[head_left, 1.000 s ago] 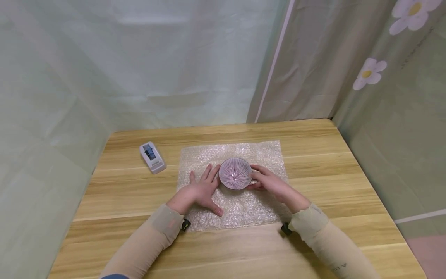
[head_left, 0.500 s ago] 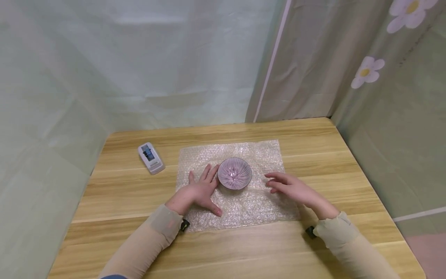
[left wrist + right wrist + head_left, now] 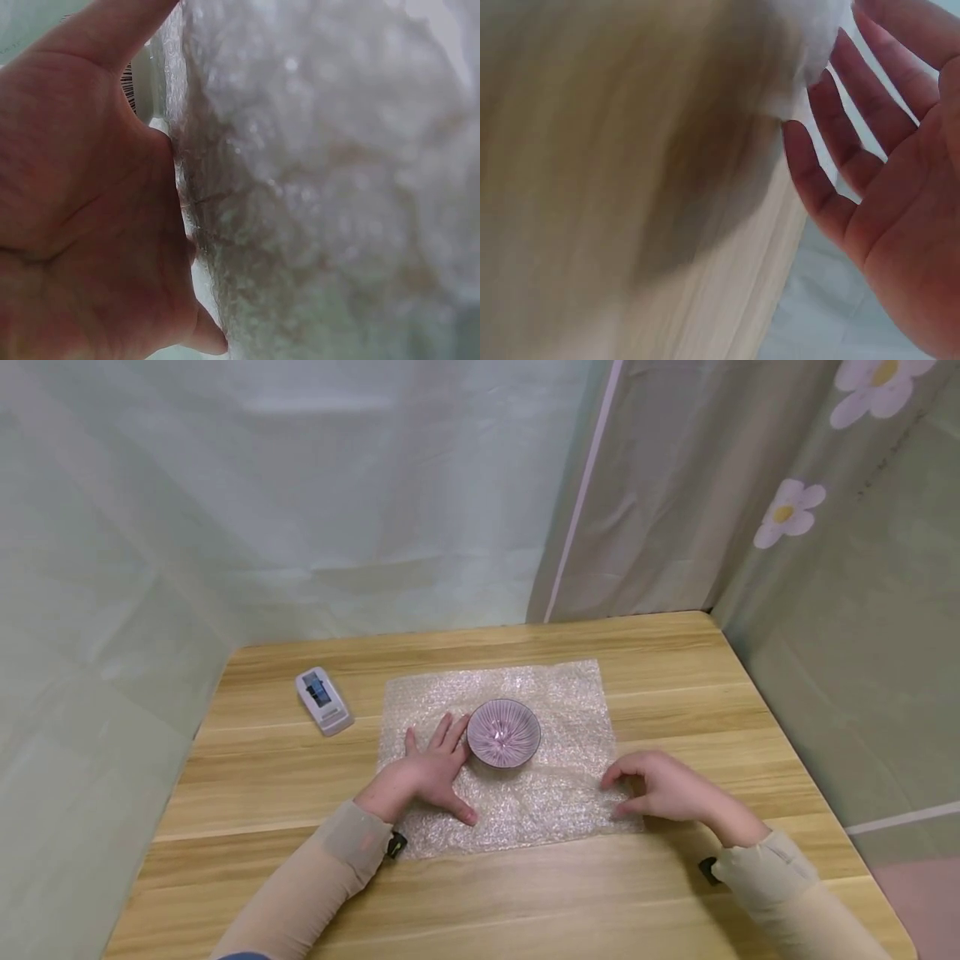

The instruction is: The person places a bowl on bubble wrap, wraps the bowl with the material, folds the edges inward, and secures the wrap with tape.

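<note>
A small bowl [image 3: 504, 733] with purple-grey streaks inside stands upright on a sheet of bubble wrap [image 3: 540, 814]. My left hand [image 3: 427, 777] lies on the sheet with fingers spread, its index fingertip against or very close to the bowl's left side. In the left wrist view its palm [image 3: 90, 217] shows beside the blurred bubble wrap [image 3: 337, 187]. At the sheet's right edge is my right hand [image 3: 667, 787], fingers loosely bent and thumb apart. The right wrist view shows these fingers [image 3: 847, 135] near the sheet's edge; whether they touch it I cannot tell.
A small white-and-grey device [image 3: 324, 700] with a dark window lies left of the sheet on the wooden table [image 3: 525, 902]. Pale curtains [image 3: 337, 510] surround the table's back and sides. A pale thing with a barcode [image 3: 129, 86] shows behind the left thumb.
My right hand has let go of the bowl's right side and moved right and toward me, to the sheet's right edge. The left hand and the bowl stay in place.
</note>
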The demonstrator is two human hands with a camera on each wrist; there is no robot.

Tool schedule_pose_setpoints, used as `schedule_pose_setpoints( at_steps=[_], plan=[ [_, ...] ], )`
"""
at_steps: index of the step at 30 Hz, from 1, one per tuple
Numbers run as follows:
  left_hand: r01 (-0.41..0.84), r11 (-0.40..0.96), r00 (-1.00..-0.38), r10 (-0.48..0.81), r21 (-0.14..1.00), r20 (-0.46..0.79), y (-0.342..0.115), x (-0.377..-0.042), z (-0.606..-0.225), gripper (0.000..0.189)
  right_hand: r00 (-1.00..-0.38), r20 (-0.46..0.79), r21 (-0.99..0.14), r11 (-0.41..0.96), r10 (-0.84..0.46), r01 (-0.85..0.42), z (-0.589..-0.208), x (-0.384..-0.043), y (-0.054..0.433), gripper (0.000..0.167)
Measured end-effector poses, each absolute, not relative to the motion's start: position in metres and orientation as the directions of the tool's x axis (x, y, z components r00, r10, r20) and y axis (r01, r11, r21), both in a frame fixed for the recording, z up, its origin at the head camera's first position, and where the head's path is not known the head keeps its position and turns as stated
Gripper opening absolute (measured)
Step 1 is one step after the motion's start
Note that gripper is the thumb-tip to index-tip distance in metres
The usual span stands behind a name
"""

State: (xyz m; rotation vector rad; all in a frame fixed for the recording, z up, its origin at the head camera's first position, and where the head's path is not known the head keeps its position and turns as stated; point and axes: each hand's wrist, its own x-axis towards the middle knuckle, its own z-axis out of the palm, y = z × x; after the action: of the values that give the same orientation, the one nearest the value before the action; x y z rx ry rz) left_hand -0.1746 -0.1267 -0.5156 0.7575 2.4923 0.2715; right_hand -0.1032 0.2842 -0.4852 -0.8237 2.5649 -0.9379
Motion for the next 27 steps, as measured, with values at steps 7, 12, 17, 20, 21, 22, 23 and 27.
schedule_pose_setpoints(
  at_steps=[7, 12, 17, 20, 21, 22, 23, 27],
  plan=[
    [0.466, 0.821, -0.706, 0.569, 0.328, -0.422, -0.126, -0.175, -0.515, 0.152, -0.752, -0.058, -0.582, 0.634, -0.657, -0.509, -0.49, -0.089, 0.298, 0.05],
    [0.46, 0.829, -0.712, 0.558, 0.318, -0.427, -0.127, -0.175, -0.513, 0.152, -0.745, -0.081, -0.578, 0.641, -0.662, -0.506, -0.492, -0.085, 0.3, 0.061],
    [0.457, 0.834, -0.707, 0.551, 0.309, -0.444, -0.128, -0.175, -0.514, 0.152, -0.738, -0.038, -0.56, 0.626, -0.674, -0.543, -0.496, -0.085, 0.3, 0.048],
    [0.46, 0.832, -0.709, 0.554, 0.311, -0.436, -0.128, -0.175, -0.515, 0.152, -0.741, 0.0, -0.545, 0.621, -0.671, -0.563, -0.498, -0.086, 0.301, 0.044],
    [0.461, 0.831, -0.71, 0.556, 0.313, -0.432, -0.128, -0.175, -0.515, 0.152, -0.742, 0.009, -0.544, 0.62, -0.67, -0.566, -0.498, -0.087, 0.301, 0.045],
    [0.461, 0.83, -0.711, 0.558, 0.315, -0.428, -0.128, -0.175, -0.514, 0.152, -0.745, 0.013, -0.547, 0.619, -0.667, -0.564, -0.499, -0.088, 0.301, 0.048],
    [0.46, 0.83, -0.711, 0.557, 0.315, -0.429, -0.127, -0.175, -0.514, 0.152, -0.749, 0.012, -0.55, 0.621, -0.663, -0.558, -0.499, -0.089, 0.301, 0.05],
    [0.457, 0.828, -0.707, 0.559, 0.325, -0.433, -0.126, -0.174, -0.513, 0.151, -0.763, 0.006, -0.578, 0.621, -0.646, -0.53, -0.501, -0.093, 0.3, 0.054]
  ],
)
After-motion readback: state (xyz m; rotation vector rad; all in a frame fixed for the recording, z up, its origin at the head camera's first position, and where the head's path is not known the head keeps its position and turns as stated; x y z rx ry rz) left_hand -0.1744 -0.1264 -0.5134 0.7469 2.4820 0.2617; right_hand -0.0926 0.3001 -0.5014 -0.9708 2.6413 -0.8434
